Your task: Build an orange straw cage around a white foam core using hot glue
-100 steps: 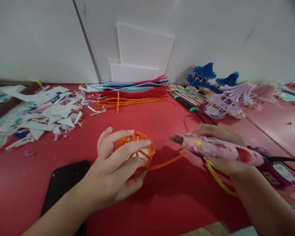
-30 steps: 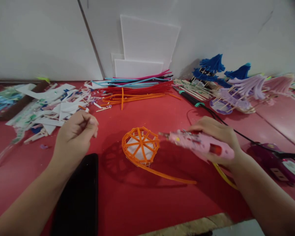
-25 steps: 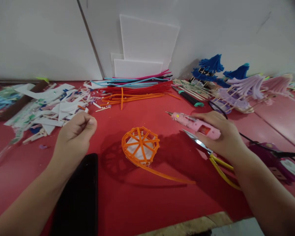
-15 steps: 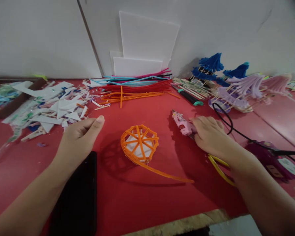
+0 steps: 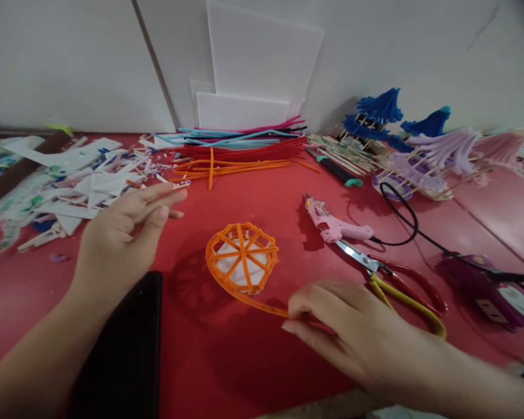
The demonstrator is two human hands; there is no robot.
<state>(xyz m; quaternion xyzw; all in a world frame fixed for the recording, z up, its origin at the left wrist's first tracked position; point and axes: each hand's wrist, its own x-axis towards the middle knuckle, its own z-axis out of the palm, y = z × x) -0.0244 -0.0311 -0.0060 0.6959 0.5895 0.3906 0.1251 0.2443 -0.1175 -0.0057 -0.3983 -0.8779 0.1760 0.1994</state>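
Note:
A round wheel-like frame of orange pipe cleaners (image 5: 243,254) sits on the red table, with white pieces inside and several spokes across its top. From its lower left edge a loose orange pipe cleaner (image 5: 262,304) trails to the right. My right hand (image 5: 344,326) pinches that strip near its free end, which the fingers hide. To the left of the frame, my left hand (image 5: 126,233) is raised with fingers loosely apart and nothing visible in it. A pink glue gun (image 5: 332,221) lies at the right, beside scissors (image 5: 375,270) with red and yellow handles.
A black flat device (image 5: 122,349) lies under my left forearm. White scraps (image 5: 87,186) are heaped at the left, pipe cleaners (image 5: 244,145) along the wall. Behind the glue gun are a cutter (image 5: 336,170) and small blue and lilac roofed models (image 5: 378,110). A purple power strip (image 5: 484,291) stands right.
My right hand has let go of the glue gun, moved left and toward me, and taken hold of the orange strip. My left hand's fingers have opened.

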